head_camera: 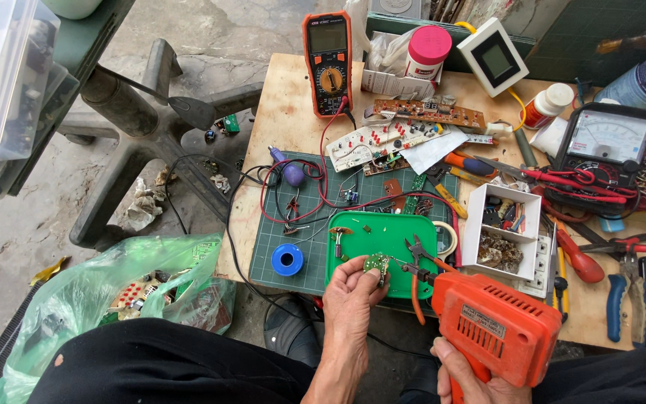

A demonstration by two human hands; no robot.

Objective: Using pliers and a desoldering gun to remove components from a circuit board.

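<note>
- While the head camera looks down, the left hand (351,288) pinches a small green circuit board (376,264) between thumb and fingertips, just above the near edge of a green tray (379,232).
- Closed round the grip, the right hand (466,374) holds an orange soldering gun (496,325); its tip reaches the small board.
- On the tray lie black pliers with orange handles (416,254) and a small brown part (339,233).
- Under the tray is a dark green cutting mat (300,224) on the wooden desk (282,97), with a blue solder spool (288,259) left of the tray.
- Farther back stand an orange multimeter (327,60), its red and black leads trailing over the mat, and two long circuit boards (398,127).
- Right of the tray sits a white compartment box (504,232) of small parts, then an analogue meter (608,138) and red-handled tools.
- Left of the desk, on the floor, a green plastic bag (99,299) holds scrap boards.
</note>
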